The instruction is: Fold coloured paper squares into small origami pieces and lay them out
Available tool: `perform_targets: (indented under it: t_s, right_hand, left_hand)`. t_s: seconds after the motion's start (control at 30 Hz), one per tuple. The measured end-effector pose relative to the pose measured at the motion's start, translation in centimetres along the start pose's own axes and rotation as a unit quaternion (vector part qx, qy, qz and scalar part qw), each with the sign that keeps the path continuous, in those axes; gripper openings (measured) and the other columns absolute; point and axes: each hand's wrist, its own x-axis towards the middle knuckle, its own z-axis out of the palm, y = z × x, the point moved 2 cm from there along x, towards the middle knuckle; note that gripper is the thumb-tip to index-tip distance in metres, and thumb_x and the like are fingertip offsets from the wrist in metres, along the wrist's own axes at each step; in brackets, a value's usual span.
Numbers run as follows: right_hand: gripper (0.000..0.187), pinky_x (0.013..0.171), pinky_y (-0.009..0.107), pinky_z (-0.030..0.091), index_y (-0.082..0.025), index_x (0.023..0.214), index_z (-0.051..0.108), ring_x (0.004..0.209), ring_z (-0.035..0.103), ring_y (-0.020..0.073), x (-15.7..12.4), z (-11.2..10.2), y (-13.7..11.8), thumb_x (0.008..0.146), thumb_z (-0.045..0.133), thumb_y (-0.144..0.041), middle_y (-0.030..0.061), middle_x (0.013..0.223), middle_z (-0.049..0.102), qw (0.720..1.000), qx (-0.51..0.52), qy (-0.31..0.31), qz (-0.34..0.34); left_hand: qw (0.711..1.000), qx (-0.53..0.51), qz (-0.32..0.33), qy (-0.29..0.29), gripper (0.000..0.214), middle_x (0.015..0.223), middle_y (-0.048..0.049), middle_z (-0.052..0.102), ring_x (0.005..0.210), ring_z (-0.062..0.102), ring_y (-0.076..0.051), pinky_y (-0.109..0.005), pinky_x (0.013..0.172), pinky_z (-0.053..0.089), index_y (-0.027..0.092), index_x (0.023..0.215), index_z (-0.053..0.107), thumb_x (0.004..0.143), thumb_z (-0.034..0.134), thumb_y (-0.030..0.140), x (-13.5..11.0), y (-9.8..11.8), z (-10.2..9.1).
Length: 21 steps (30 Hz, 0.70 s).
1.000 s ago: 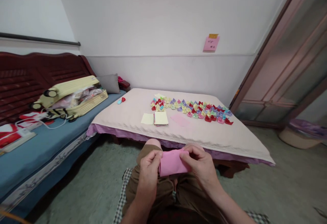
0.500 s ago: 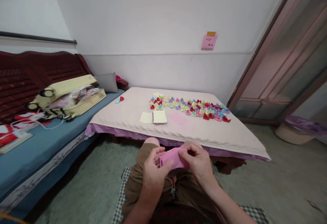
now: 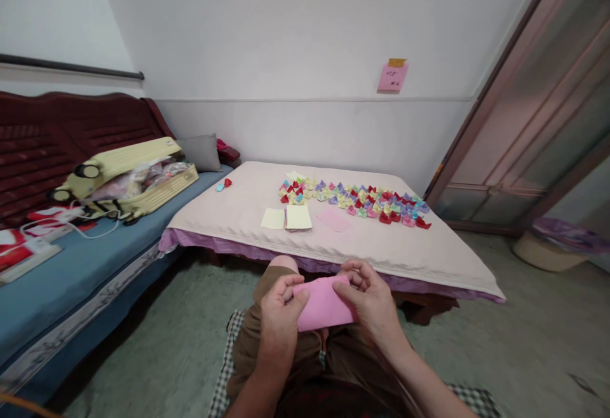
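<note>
A sheet of pink paper (image 3: 325,305) is stretched between my two hands above my lap, folded into a wide band. My left hand (image 3: 281,309) pinches its left end, thumb on the near face. At the upper right corner, my right hand (image 3: 369,297) grips it between thumb and fingers. Beyond them on the table, a stack of pale yellow paper (image 3: 298,218) lies beside a loose yellow sheet (image 3: 272,218). Another pink sheet (image 3: 333,220) lies flat to the right. Several small folded paper pieces (image 3: 366,197) in many colours stand in rows behind.
The table has a cream cloth (image 3: 229,215). To the left, a partly opened yellow suitcase (image 3: 128,157) rests on a bench with a blue cover (image 3: 119,246), near a grey pillow (image 3: 200,152). A pink note (image 3: 393,77) hangs on the wall. A lined bin (image 3: 548,249) stands right.
The pink paper now shows a broader, flatter face toward me, where before it looked narrower with layered edges at its left. My left hand has shifted slightly left; both hands still hold it.
</note>
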Motion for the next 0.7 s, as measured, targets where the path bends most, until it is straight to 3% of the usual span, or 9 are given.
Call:
perform_targets:
  t_s: [0.7]
  right_hand:
    - [0.028,0.051,0.022,0.04,-0.02,0.091,0.057,0.055,0.054,0.0125,-0.23,-0.25,-0.16,0.069,0.075,-0.024,-0.003,0.067,0.064,1.0,-0.007,-0.011,0.002]
  left_hand:
    - [0.999,0.035,-0.014,0.019,0.028,0.064,-0.0006,0.068,0.052,0.053,-0.011,-0.019,0.049,0.041,0.013,0.088,0.066,0.065,0.073,0.028,-0.18,0.88,0.03]
